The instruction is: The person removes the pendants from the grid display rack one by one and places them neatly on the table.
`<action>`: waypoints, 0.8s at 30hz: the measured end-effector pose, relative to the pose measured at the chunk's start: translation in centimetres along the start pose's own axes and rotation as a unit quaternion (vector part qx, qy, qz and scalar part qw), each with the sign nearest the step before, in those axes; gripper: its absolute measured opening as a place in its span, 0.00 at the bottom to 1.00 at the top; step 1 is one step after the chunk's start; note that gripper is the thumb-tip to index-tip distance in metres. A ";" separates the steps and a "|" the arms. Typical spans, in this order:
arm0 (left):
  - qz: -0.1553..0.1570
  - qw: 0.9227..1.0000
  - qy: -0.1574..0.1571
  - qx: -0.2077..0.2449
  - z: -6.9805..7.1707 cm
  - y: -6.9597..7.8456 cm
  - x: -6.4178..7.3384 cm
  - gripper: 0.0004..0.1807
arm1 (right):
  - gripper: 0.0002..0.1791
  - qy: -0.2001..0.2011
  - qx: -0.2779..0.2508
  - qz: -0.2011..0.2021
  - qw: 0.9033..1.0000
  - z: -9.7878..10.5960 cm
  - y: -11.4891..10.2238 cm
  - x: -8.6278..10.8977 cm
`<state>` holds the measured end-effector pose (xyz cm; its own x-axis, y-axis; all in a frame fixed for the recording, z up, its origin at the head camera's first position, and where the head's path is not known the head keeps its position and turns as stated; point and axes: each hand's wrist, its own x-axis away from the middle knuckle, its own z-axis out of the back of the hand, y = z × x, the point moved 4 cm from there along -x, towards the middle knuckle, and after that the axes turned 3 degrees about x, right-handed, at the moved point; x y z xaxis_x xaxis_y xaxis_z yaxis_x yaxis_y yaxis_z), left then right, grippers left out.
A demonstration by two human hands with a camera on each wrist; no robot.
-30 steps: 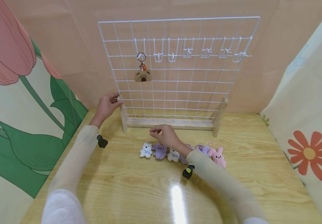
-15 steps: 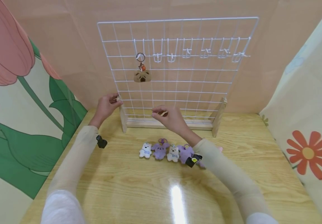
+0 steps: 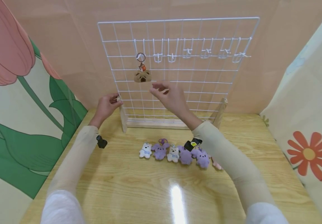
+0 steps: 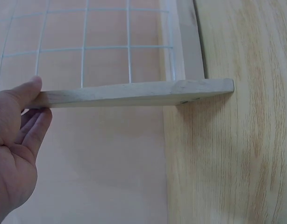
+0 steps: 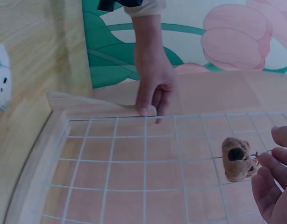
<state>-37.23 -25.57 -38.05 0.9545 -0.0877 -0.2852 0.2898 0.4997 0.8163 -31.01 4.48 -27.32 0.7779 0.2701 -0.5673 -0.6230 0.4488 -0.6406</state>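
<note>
My left hand grips the top of the wooden side post of a white wire grid rack, thumb on one face and fingers on the other. Raised in front of the grid is my right hand, its fingers loosely bent and thumb apart, with nothing seen between them. Just up and left of its fingertips, a brown bear-head keychain hangs by its ring from the leftmost hook. In the right wrist view the fingers show beside the bear head.
More white hooks line the grid to the right of the keychain. On the table in front of the rack lies a row of plush keychains: white bears, purple ones and a pink one, partly behind the right sleeve.
My right hand has risen from above the plush row to just below the hanging bear keychain's level. The left hand stays on the post.
</note>
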 end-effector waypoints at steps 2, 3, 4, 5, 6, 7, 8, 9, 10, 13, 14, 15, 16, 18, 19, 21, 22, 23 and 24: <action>-0.003 1.000 0.000 -0.002 0.0 0.0 0.0 0.28 | 0.17 0.016 0.006 0.001 1.000 0.4 -0.5 -0.8; -0.003 1.000 0.001 -0.004 0.0 0.1 0.0 0.27 | 0.17 0.023 0.004 0.001 1.000 0.5 -0.7 -1.2; -0.003 1.000 0.001 -0.004 0.0 0.1 0.0 0.27 | 0.17 0.030 0.002 0.004 1.000 0.6 -0.9 -1.6; -0.003 1.000 0.001 -0.005 0.0 0.1 0.0 0.27 | 0.17 0.036 0.000 0.006 0.999 0.7 -1.1 -1.9; -0.003 1.000 0.001 -0.005 -0.1 0.1 0.0 0.27 | 0.17 0.040 -0.001 0.005 0.999 0.8 -1.3 -2.2; -0.003 1.000 0.000 -0.004 -0.1 0.2 0.0 0.27 | 0.18 0.042 -0.002 0.000 0.999 0.8 -1.3 -2.5; -0.001 1.000 0.000 -0.004 -0.1 0.1 0.0 0.28 | 0.18 0.043 -0.003 -0.006 0.999 0.8 -1.4 -2.9; -0.001 1.000 0.000 -0.003 -0.1 0.1 0.0 0.28 | 0.18 0.043 -0.004 -0.015 0.999 0.8 -1.5 -3.2; 0.000 1.000 0.000 -0.001 -0.1 0.1 0.0 0.28 | 0.18 0.045 -0.005 -0.022 0.999 0.8 -1.6 -3.5; 0.002 1.000 0.002 0.003 0.0 0.0 0.0 0.28 | 0.18 0.057 -0.010 -0.039 0.998 0.7 -1.6 -4.5; 0.001 1.000 0.002 0.005 0.0 -0.1 0.0 0.28 | 0.18 0.064 -0.011 -0.041 0.997 0.6 -1.7 -4.8; 0.000 1.000 0.003 0.005 -0.1 -0.1 0.0 0.28 | 0.18 0.071 -0.013 -0.045 0.996 0.6 -1.6 -5.2; -0.001 1.000 0.004 0.003 0.0 -0.1 -0.1 0.28 | 0.18 0.078 -0.017 -0.047 0.996 0.5 -1.6 -5.5; -0.003 1.000 0.005 -0.001 0.0 -0.1 -0.1 0.28 | 0.17 0.088 -0.022 -0.059 0.994 0.3 -1.6 -6.1; -0.003 1.000 0.005 -0.002 0.0 -0.1 -0.1 0.28 | 0.16 0.090 -0.024 -0.066 0.993 0.2 -1.6 -6.4; -0.002 1.000 0.006 -0.006 0.1 -0.1 0.0 0.28 | 0.15 0.097 -0.028 -0.074 0.992 -0.1 -1.5 -6.8; -0.003 1.000 0.005 -0.006 0.1 0.0 0.0 0.28 | 0.14 0.100 -0.030 -0.077 0.992 -0.2 -1.5 -7.0; -0.002 1.000 0.005 -0.006 0.1 0.0 0.0 0.29 | 0.14 0.103 -0.030 -0.080 0.991 -0.4 -1.4 -7.2; -0.003 1.000 0.005 -0.006 0.1 0.0 0.1 0.29 | 0.13 0.106 -0.032 -0.081 0.991 -0.5 -1.4 -7.3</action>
<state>-37.13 -25.61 -38.02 0.9522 -0.0812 -0.2946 0.2937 0.5096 0.8087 -35.88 1.42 -22.53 0.8380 0.0109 -0.5456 -0.5002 0.4150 -0.7600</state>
